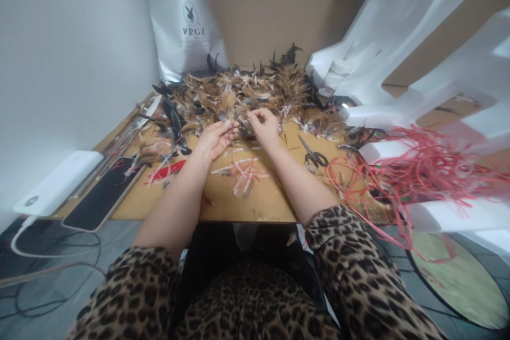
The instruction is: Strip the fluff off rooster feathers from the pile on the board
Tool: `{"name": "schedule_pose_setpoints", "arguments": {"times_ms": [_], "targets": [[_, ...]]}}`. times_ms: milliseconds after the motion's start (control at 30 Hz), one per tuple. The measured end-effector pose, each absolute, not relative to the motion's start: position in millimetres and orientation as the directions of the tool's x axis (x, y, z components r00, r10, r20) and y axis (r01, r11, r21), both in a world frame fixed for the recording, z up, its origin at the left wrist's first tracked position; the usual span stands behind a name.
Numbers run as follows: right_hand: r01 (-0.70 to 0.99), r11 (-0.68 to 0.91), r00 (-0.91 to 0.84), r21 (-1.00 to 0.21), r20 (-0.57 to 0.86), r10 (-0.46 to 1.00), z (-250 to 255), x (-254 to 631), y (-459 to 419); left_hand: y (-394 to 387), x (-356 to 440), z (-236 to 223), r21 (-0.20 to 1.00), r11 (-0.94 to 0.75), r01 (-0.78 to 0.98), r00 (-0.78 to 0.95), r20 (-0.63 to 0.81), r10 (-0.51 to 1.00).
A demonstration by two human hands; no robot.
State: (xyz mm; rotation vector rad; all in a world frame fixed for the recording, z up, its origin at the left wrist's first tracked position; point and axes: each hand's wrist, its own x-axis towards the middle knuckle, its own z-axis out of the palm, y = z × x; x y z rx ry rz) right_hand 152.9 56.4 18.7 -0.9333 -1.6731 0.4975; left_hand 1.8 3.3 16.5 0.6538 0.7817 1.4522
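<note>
My left hand (218, 138) is palm up over the table, its thumb and fingers closed on the base of a small brown feather bunch (228, 105). Just to its right, my right hand (263, 125) has its thumb and forefinger pinched together; whatever is between them is too small to make out. Behind both hands spreads a large pile of brown feathers (255, 87) with black ones among them. Below the hands lie pink and white strip scraps (245, 174). Black-handled scissors (314, 154) rest to the right of my right forearm.
A phone (101, 196) and a white power bank (58, 183) with a cable lie at the left. Red strips (430, 175) are heaped at the right edge. A white printed bag (191, 21) stands behind. A red piece (167, 171) lies near my left forearm.
</note>
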Motion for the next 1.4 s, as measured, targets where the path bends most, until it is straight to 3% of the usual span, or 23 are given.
{"name": "schedule_pose_setpoints", "arguments": {"times_ms": [133, 233, 433, 700, 1033, 1300, 1400], "targets": [[0.041, 0.435, -0.209, -0.9, 0.418, 0.884, 25, 139, 45, 3, 4, 13, 0.837, 0.01, -0.546, -0.015, -0.022, 1.0], [-0.131, 0.27, -0.255, -0.954, 0.296, 0.921, 27, 136, 43, 2, 5, 12, 0.865, 0.004, -0.501, -0.005, -0.008, 1.0], [-0.161, 0.147, -0.242, -0.976, 0.184, 0.953, 29, 141, 46, 1, 6, 15, 0.854, 0.033, -0.52, 0.008, -0.034, 0.999], [-0.216, 0.217, -0.229, -0.952, 0.265, 0.937, 30, 140, 46, 3, 4, 16, 0.84, 0.082, -0.536, -0.052, -0.13, 0.99], [-0.133, 0.35, -0.184, -0.927, 0.37, 0.911, 20, 134, 47, 1, 9, 16, 0.868, 0.059, -0.493, -0.036, -0.088, 0.995], [-0.11, 0.351, -0.222, -0.93, 0.367, 0.903, 19, 136, 51, 0, 8, 16, 0.901, 0.036, -0.431, -0.029, -0.054, 0.998], [0.002, 0.418, -0.167, -0.908, 0.412, 0.896, 14, 144, 64, 1, 5, 18, 0.899, 0.011, -0.438, -0.088, -0.055, 0.995]]}}
